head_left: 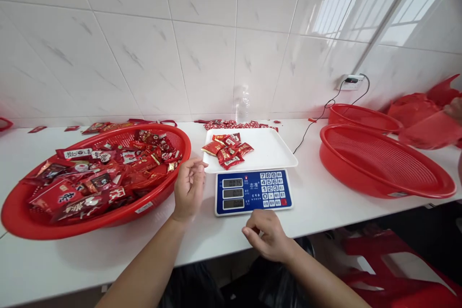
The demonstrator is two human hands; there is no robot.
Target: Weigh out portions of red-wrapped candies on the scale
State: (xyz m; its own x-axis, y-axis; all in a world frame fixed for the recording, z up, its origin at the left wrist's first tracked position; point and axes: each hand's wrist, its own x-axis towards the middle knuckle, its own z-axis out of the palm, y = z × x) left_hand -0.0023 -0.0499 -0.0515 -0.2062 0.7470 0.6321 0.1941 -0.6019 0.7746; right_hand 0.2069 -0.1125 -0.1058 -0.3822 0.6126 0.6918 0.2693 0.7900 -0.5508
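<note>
My left hand [189, 188] is between the candy basket and the scale, its fingers loosely bent and apart by the left corner of the white weighing tray [274, 151]. It holds nothing I can see. Below the scale's blue keypad panel [254, 191], at the table's front edge, my right hand [266, 235] is curled closed with nothing visible in it. Several red-wrapped snack packets [229, 149] lie heaped on the tray's left half. The panel's small displays show digits. At the left, a red plastic basket [186, 147] is full of assorted red packets [97, 173].
On the right stand two red baskets, one in front [361, 178] and one behind [361, 115]. Another person's hand [455, 109] is by red plastic bags [415, 115]. A clear bottle [242, 106] stands behind the tray. A black cable [308, 127] runs to a wall socket [350, 83].
</note>
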